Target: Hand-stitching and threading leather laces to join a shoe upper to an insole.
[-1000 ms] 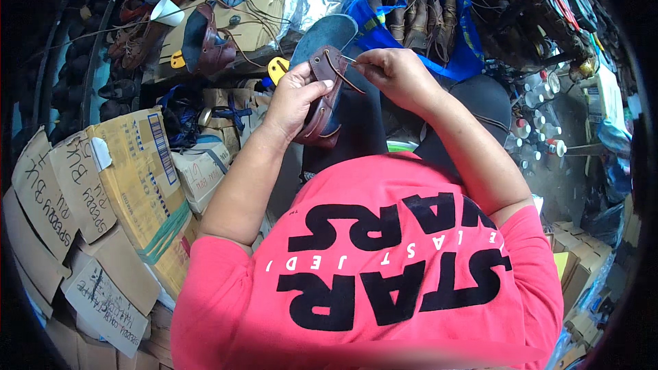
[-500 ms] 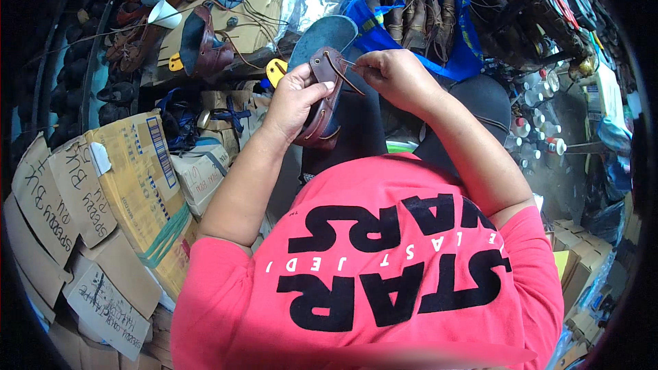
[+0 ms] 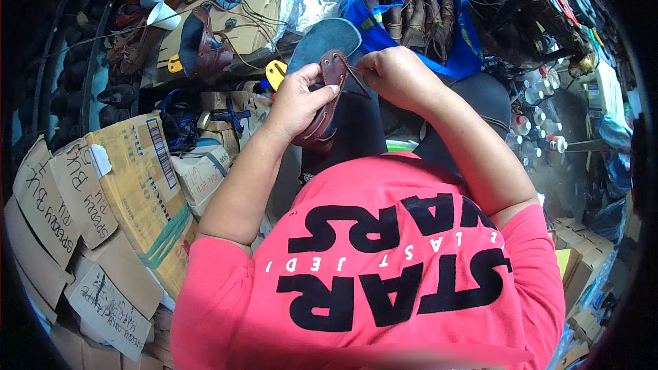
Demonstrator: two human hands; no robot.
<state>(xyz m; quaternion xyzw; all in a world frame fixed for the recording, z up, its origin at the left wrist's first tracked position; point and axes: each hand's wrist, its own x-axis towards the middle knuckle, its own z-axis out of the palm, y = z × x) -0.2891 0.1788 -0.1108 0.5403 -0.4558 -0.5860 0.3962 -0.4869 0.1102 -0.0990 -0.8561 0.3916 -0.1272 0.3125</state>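
Note:
My left hand [image 3: 301,101] is closed around a brown leather shoe upper [image 3: 334,72], thumb on its outer side near a flap with metal eyelets. From that flap a thin dark leather lace [image 3: 356,81] slants down to the right. Just right of the flap, my right hand [image 3: 397,77] is pinched at the lace; its fingertips partly hide what they grip. A blue-grey rounded leather piece [image 3: 325,38] spreads out beyond the upper; whether it is joined to it I cannot tell. The upper is held above my dark-clothed lap.
A blue bag [image 3: 473,55] holding brown shoes stands beyond my right hand. At the far left another brown upper [image 3: 212,55] and a white cup [image 3: 164,16] rest by cardboard. Cartons [image 3: 137,178] are stacked at left; several small bottles [image 3: 534,106] stand at right.
The upper's eyelet flap has tilted and shifted slightly right. A thin shiny strand beside my right fingertips no longer shows; the lace now runs close by them.

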